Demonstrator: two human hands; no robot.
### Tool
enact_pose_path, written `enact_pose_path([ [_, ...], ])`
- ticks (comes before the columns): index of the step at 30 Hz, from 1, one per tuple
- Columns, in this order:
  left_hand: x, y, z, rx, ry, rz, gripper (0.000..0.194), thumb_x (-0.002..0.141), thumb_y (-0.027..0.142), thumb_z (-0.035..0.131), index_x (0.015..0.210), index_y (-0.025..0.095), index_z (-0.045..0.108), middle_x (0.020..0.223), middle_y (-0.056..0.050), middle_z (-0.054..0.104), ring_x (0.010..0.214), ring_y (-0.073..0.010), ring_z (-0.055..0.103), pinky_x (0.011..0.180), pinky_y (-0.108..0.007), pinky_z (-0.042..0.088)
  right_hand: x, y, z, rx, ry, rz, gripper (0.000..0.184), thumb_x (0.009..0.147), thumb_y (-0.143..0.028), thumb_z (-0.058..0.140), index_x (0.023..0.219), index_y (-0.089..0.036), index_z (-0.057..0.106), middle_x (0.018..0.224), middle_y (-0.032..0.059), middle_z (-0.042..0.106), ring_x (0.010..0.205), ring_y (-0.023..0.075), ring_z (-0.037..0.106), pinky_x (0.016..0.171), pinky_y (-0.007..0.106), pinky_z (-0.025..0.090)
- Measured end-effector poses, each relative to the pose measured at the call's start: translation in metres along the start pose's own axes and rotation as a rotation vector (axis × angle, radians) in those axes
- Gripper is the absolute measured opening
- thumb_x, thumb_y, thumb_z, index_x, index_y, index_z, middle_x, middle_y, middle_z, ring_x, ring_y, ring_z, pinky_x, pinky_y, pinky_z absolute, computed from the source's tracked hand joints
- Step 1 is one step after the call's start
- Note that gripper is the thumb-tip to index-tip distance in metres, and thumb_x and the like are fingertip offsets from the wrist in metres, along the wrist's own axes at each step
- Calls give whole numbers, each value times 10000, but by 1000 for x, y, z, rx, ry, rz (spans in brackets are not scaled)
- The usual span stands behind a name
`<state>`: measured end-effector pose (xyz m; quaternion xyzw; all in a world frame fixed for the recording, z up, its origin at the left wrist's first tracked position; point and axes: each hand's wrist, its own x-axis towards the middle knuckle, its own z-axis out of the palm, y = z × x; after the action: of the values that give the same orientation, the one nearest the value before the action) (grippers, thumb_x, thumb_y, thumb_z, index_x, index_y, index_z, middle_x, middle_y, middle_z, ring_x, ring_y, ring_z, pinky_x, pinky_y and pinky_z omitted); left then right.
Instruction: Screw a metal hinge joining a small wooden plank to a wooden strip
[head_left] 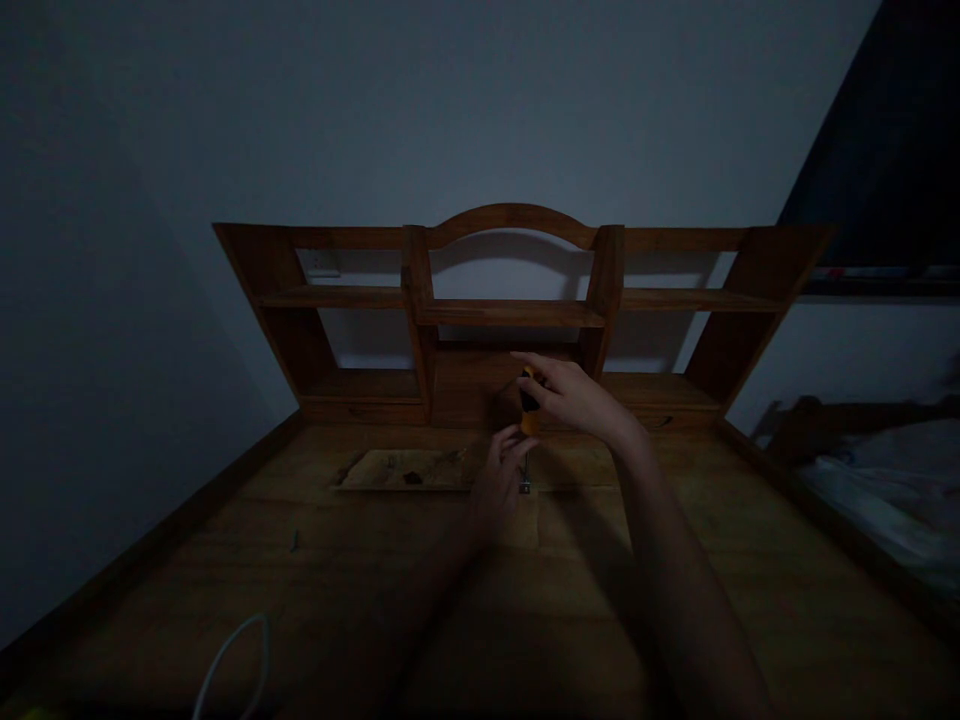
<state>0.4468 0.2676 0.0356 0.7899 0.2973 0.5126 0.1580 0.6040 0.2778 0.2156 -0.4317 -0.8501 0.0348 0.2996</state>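
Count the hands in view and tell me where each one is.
2. The right hand is at the upper part of the screwdriver; the left hand is lower, with its fingers by the bottom of the handle.

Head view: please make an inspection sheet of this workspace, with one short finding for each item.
Surface: wooden desktop, dimly lit, with a pale, dark-spotted strip.
Things in use: yellow-and-black screwdriver, near upright above small metal fitting; tip contact unclear.
Clutter: small grey object at left, unidentified.
Hands: right hand holds the screwdriver from above; left hand at its lower end, grip unclear.
Cables: white cord, looped, near left.
Surroundings: wooden shelf unit behind, pale wall.
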Motion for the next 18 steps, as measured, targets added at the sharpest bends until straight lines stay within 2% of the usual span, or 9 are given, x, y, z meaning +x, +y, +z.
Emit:
enact_pose_path([
  [2, 1, 2, -1, 4, -5, -2, 537, 954, 87, 347, 1428, 308, 465, 1497, -95, 348, 1304, -233, 488, 1020, -420, 526, -1, -2, 1, -144, 38, 55, 380, 1010, -415, 460, 1273, -185, 611, 1133, 123, 705, 1039, 256, 661, 906, 361, 481],
  [4, 0, 2, -1, 15, -5, -8, 546, 946, 75, 353, 1426, 310, 465, 1503, -90, 347, 1310, -236, 484, 1011, -421, 533, -2, -6, 3, -262, 84, 111, 438, 1005, -521, 437, 1182, -179, 644, 1036, 136, 708, 986, 281, 667, 871, 378, 481],
  [6, 0, 1, 0, 33, 4, -14, 556, 936, 61, 359, 1422, 308, 472, 1502, -93, 353, 1299, -237, 499, 1000, -419, 541, -2, -7, 5, -250, 107, 113, 501, 1013, -543, 389, 1287, -180, 598, 1134, 149, 681, 1083, 296, 639, 927, 402, 469],
  [9, -1, -2, 1, 49, 15, -5, 555, 931, 58, 364, 1417, 299, 480, 1497, -103, 353, 1280, -237, 518, 1007, -416, 533, -2, -6, 4, -56, 57, 32, 495, 1039, -376, 332, 1483, -184, 439, 1413, 122, 549, 1301, 251, 519, 1073, 391, 401],
  [12, -2, -4, 1, 16, -6, 0, 552, 942, 67, 344, 1427, 300, 464, 1507, -101, 324, 1291, -230, 505, 1022, -408, 517, -1, -1, 0, 66, -4, -48, 487, 1008, -250, 358, 1474, -150, 458, 1473, 106, 510, 1355, 222, 472, 1134, 372, 350],
  [15, -1, -3, 0, -6, -40, -5, 549, 959, 84, 325, 1442, 313, 448, 1513, -96, 304, 1290, -221, 504, 1028, -403, 510, 0, 0, -3, 13, -1, -61, 401, 1010, -286, 428, 1370, -188, 573, 1326, 101, 626, 1235, 229, 572, 1062, 367, 415],
  [18, 0, -2, -1, -4, -36, -3, 525, 976, 111, 324, 1443, 318, 448, 1514, -94, 307, 1310, -222, 487, 1029, -406, 509, 0, -4, 1, -163, 55, 37, 329, 1020, -392, 451, 1179, -204, 669, 1117, 109, 690, 1034, 239, 654, 923, 356, 473],
])
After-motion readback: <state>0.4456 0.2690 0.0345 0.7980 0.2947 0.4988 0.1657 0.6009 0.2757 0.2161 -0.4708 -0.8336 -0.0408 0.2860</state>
